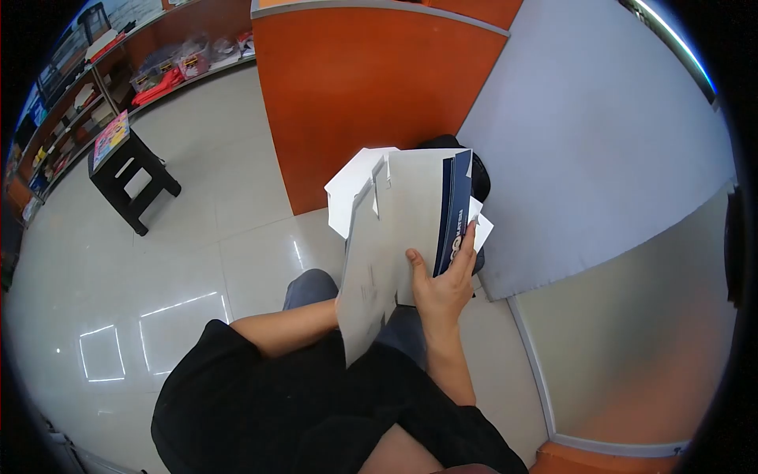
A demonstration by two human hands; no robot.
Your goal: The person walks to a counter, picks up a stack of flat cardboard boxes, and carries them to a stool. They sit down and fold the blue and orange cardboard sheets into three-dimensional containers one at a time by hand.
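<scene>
A partly unfolded cardboard box (414,197), greyish white on its bare faces, stands tilted above my lap. Along its right side runs a dark blue printed strip (455,205) with white lettering, only part of which can be read. My right hand (444,288) holds the box at this blue side, thumb on the pale face and fingers stretched along the edge. White flaps (351,189) stick out at the far left of the box. My left forearm (288,328) reaches behind the left panel, which hides the left hand and its fingers.
An orange counter (371,87) rises just ahead, with a black object (482,174) at its foot. To the right are a pale partition (600,158) and a frosted panel (632,332). A black stool (130,174) stands left, near shelves (87,103) of goods.
</scene>
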